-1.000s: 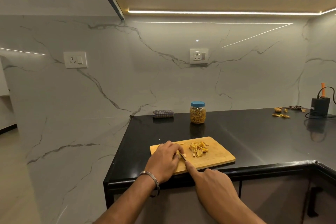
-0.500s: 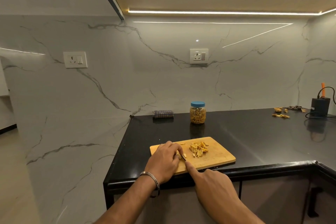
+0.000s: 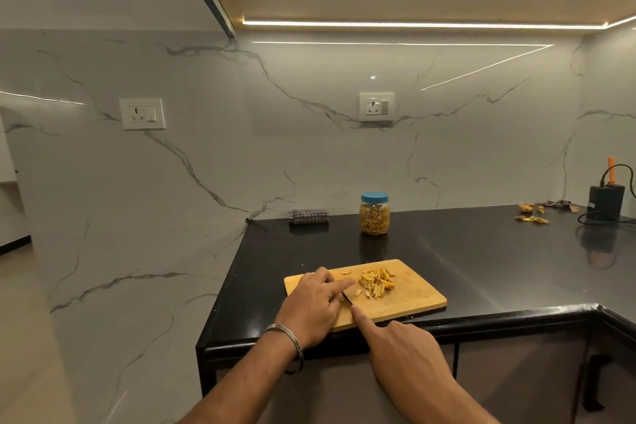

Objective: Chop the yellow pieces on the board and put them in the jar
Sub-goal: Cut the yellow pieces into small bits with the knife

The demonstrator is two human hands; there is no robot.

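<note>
Head view: yellow pieces (image 3: 376, 282) = short, stick-like cuts, pale yellow to orange, heaped loosely at the middle-back of the board (image 3: 409, 299), w/ a few strays lying apart toward the left hand. Board is a light wood rectangle w/ rounded corners, matte, sitting at the front edge of the glossy black desk (image 3: 481, 262). Jar (image 3: 374, 214) stands upright further back, well apart from the board: clear, rounded body, blue screw lid on, nearly full of similar yellow sticks; its reflection shows in the desk. Left hand (image 3: 315, 308) rests on the board's left part, knuckles up, fingers curled down over something small; index reaches toward the pile; what it pins is hidden. Metal bangle (image 3: 292, 344) on that wrist. Right hand (image 3: 402, 351) comes in low from the front, index finger straight along the spine of a knife (image 3: 347, 298); only a dark sliver of blade shows between the hands, handle hidden under the other fingers, which wrap round it.
</note>
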